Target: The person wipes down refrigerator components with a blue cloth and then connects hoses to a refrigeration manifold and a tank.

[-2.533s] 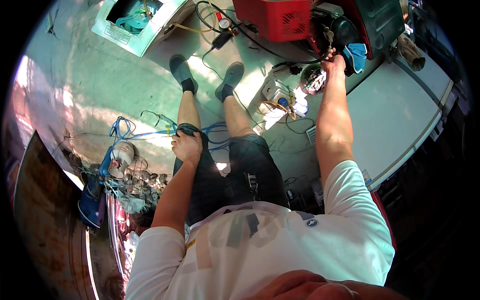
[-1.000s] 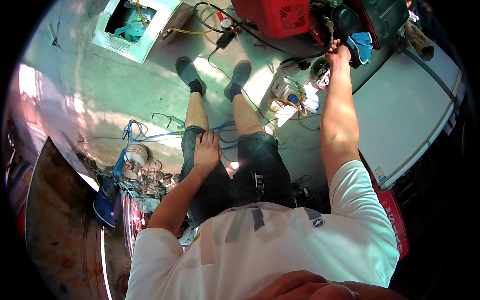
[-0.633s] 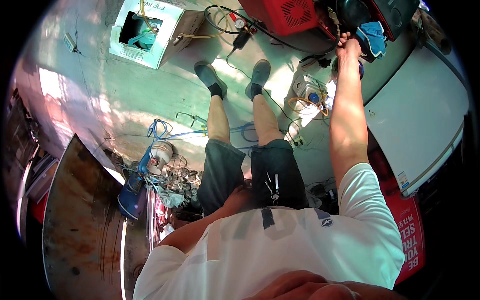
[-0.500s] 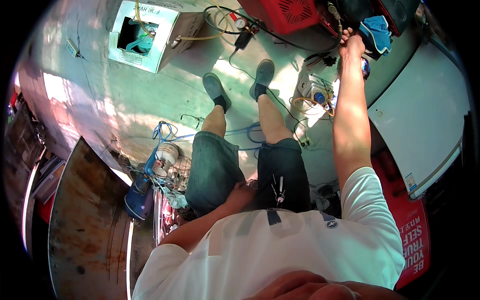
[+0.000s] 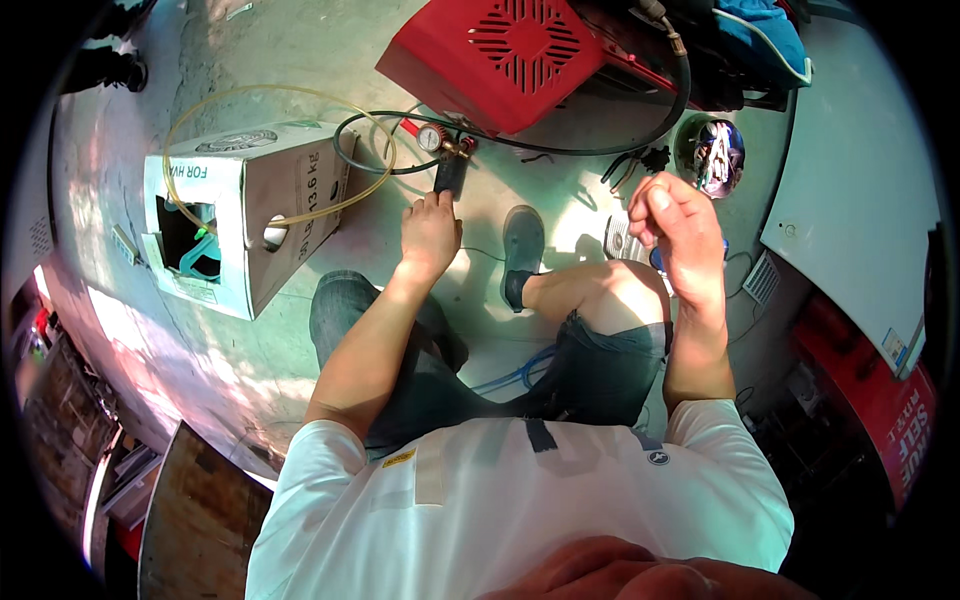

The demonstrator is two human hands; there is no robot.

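Observation:
My left hand (image 5: pixel 432 235) reaches forward, its fingers stretched out. Their tips meet the near end of a black oblong device (image 5: pixel 450 178) on the floor; whether they press on it I cannot tell. Just beyond sits a round pressure gauge (image 5: pixel 431 138) with a red lever and brass fittings, joined to a black hose (image 5: pixel 560 151). My right hand (image 5: pixel 680 225) is raised over my right knee with its fingers curled in, and no object shows in it. Beyond it stands a round bowl (image 5: pixel 740 160) of small mixed items.
A red vented machine (image 5: pixel 525 45) stands ahead. On the left is a white carton (image 5: pixel 250 215) with a cut opening and a looped yellow hose (image 5: pixel 330 212). A white panel (image 5: pixel 850 215) leans at the right. A blue cloth (image 5: pixel 765 30) lies far right; blue tubing (image 5: pixel 520 372) runs beneath me.
I have lowered into a squat, closer to the floor things. My left hand has gone from my lap to the black device. My right hand has drawn back from the hose fitting by the machine.

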